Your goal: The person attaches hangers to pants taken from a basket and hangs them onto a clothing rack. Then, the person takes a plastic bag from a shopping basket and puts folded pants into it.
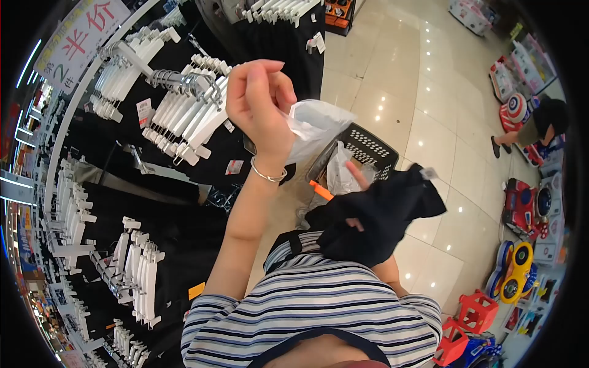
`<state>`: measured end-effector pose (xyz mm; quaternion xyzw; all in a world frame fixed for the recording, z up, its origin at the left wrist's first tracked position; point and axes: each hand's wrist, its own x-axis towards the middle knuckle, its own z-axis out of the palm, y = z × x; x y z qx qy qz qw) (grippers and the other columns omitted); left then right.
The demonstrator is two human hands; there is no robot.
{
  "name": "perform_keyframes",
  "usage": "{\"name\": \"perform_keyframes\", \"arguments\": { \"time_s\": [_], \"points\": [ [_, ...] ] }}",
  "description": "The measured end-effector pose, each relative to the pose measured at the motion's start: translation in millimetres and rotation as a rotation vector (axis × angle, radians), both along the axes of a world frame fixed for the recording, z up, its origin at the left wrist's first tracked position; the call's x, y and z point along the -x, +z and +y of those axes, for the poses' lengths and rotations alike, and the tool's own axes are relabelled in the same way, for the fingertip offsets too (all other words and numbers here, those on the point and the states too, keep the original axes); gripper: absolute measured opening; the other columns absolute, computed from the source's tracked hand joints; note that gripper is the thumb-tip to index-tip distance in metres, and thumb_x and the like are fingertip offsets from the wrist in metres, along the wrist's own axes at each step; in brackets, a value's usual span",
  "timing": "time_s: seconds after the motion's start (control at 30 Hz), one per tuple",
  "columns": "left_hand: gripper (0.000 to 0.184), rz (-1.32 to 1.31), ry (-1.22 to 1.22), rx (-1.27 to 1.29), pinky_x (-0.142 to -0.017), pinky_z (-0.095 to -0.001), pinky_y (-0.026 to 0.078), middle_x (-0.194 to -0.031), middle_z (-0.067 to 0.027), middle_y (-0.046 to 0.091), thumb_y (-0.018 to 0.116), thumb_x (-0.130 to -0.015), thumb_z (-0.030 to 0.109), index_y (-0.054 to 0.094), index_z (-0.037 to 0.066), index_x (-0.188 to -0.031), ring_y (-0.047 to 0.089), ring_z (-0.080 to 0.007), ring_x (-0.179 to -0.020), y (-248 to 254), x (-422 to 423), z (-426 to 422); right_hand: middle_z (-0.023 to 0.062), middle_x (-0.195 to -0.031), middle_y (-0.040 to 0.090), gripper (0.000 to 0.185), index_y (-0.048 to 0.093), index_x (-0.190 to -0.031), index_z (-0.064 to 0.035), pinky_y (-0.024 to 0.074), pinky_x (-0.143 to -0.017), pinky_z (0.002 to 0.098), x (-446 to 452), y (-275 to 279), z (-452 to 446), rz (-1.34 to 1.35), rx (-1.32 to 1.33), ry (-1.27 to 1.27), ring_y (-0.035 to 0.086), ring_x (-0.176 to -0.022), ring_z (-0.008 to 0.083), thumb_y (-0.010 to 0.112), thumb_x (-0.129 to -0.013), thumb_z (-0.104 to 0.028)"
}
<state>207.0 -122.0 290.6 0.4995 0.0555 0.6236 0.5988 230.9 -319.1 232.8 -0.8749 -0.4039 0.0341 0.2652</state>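
Observation:
My left hand [261, 104], with a silver bangle at the wrist, is raised in front of the clothes rack. Its fingers are curled in; whether anything is inside them is hidden. Crumpled translucent white plastic [322, 126] shows just beside and behind this hand. A black garment [374, 218] with a pale tag hangs bunched over my right hand [358, 176]. Only a few fingers show past the cloth, one of them blurred. Below the plastic, a dark perforated shopping basket [373, 146] contains a white plastic bag [342, 172]. An orange strip [321, 191] sticks out near the basket.
On the left stands a rack with white hangers [184, 116], black clothes and metal hooks [190, 81]. A sign [80, 40] hangs above it. Shiny tiled floor [442, 153] runs along the right, with a person [540, 126] and colourful ride-on toys [518, 273] beyond.

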Motion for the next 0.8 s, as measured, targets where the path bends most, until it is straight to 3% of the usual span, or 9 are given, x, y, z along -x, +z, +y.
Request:
{"name": "perform_keyframes", "arguments": {
  "time_s": [0.1, 0.23, 0.37, 0.4, 0.5, 0.6, 0.67, 0.73, 0.8],
  "points": [
    [0.028, -0.084, -0.062, 0.011, -0.038, -0.0219, 0.023, -0.050, -0.0021, 0.037, 0.037, -0.094, 0.030, 0.047, 0.006, -0.083, 0.027, -0.0076, -0.040, 2.8, 7.5, -13.7, 0.0082, -0.085, 0.056, 0.086, 0.036, -0.133, -0.0039, 0.0233, -0.104, 0.0438, -3.4, -4.3, 13.1, -0.111, 0.178, -0.024, 0.053, -0.080, 0.0192, 0.065, -0.062, -0.040],
    [0.029, -0.277, -0.334, -0.022, -0.036, -0.0232, 0.027, -0.047, -0.0056, 0.039, 0.034, -0.094, 0.027, 0.044, 0.002, -0.084, 0.030, -0.0099, -0.035, -5.8, 29.8, -14.4, 0.0016, -0.066, 0.051, 0.077, 0.040, -0.135, -0.0132, 0.0181, -0.102, 0.0371, -15.0, -49.4, 10.5, -0.014, -0.031, -0.096, 0.050, -0.065, 0.0154, 0.063, -0.066, -0.038],
    [0.029, -0.332, -0.525, 0.040, -0.035, -0.0241, 0.022, -0.047, -0.0035, 0.036, 0.031, -0.096, 0.029, 0.043, 0.006, -0.084, 0.024, -0.0090, -0.033, -3.2, 46.2, -9.2, 0.0004, -0.068, 0.053, 0.065, 0.042, -0.133, -0.0120, 0.0370, -0.073, 0.0189, -26.9, -61.5, 13.9, 0.565, -0.366, 0.026, 0.048, -0.062, 0.0096, 0.061, -0.074, -0.030],
    [0.029, -0.335, -0.548, 0.041, -0.035, -0.0245, 0.021, -0.047, -0.0028, 0.035, 0.029, -0.096, 0.029, 0.043, 0.007, -0.084, 0.022, -0.0088, -0.033, -1.9, 47.6, -8.0, 0.0014, -0.066, 0.054, 0.063, 0.044, -0.131, -0.0091, 0.0391, -0.069, 0.0181, -27.6, -62.2, 16.5, 0.353, -0.262, 0.070, 0.050, -0.062, 0.0105, 0.063, -0.074, -0.027],
    [0.029, -0.324, -0.551, 0.038, -0.035, -0.0246, 0.021, -0.047, -0.0030, 0.035, 0.030, -0.096, 0.029, 0.044, 0.007, -0.084, 0.022, -0.0090, -0.033, 1.1, 48.9, -5.3, 0.0052, -0.081, 0.059, 0.052, 0.053, -0.119, -0.0026, 0.0427, -0.071, 0.0197, -31.7, -81.6, 16.6, 0.774, -0.319, 0.281, 0.055, -0.073, 0.0108, 0.065, -0.073, -0.025],
    [0.029, -0.327, -0.562, 0.075, -0.035, -0.0246, 0.022, -0.048, -0.0033, 0.036, 0.030, -0.096, 0.028, 0.044, 0.006, -0.083, 0.022, -0.0088, -0.034, -0.6, 52.7, -4.5, 0.0054, -0.087, 0.059, 0.034, 0.056, -0.107, 0.0005, 0.0438, -0.077, 0.0218, -38.4, -115.1, 20.0, 1.573, -0.355, 0.617, 0.056, -0.080, 0.0099, 0.057, -0.077, -0.017],
    [0.029, -0.225, -0.441, 0.006, -0.035, -0.0244, 0.023, -0.048, -0.0032, 0.037, 0.031, -0.095, 0.027, 0.043, 0.005, -0.082, 0.025, -0.0090, -0.034, 0.1, 57.8, -3.1, 0.0082, -0.093, 0.060, 0.032, 0.058, -0.097, 0.0048, 0.0449, -0.078, 0.0229, -50.6, -112.2, 20.4, 1.218, -0.171, 0.879, 0.057, -0.086, 0.0131, 0.056, -0.076, -0.019],
    [0.025, -0.209, -0.358, -0.011, -0.038, -0.0217, 0.027, -0.050, -0.0031, 0.042, 0.040, -0.092, 0.021, 0.049, 0.000, -0.081, 0.034, -0.0087, -0.038, -2.5, 67.0, -0.1, 0.0113, -0.094, 0.060, 0.031, 0.058, -0.093, 0.0067, 0.0454, -0.077, 0.0237, -50.7, -116.1, 8.6, 1.308, -0.396, 0.773, 0.058, -0.086, 0.0160, 0.052, -0.079, -0.020],
    [0.020, 0.200, -0.143, -0.266, -0.040, -0.0200, 0.029, -0.053, -0.0023, 0.046, 0.048, -0.089, 0.017, 0.055, 0.000, -0.082, 0.039, -0.0082, -0.041, -7.6, 90.3, 5.7, 0.0116, -0.092, 0.060, 0.034, 0.058, -0.093, 0.0066, 0.0455, -0.076, 0.0248, -36.6, -85.2, -7.4, 1.035, -0.557, 0.482, 0.058, -0.084, 0.0167, 0.056, -0.077, -0.023]
  ]
}}
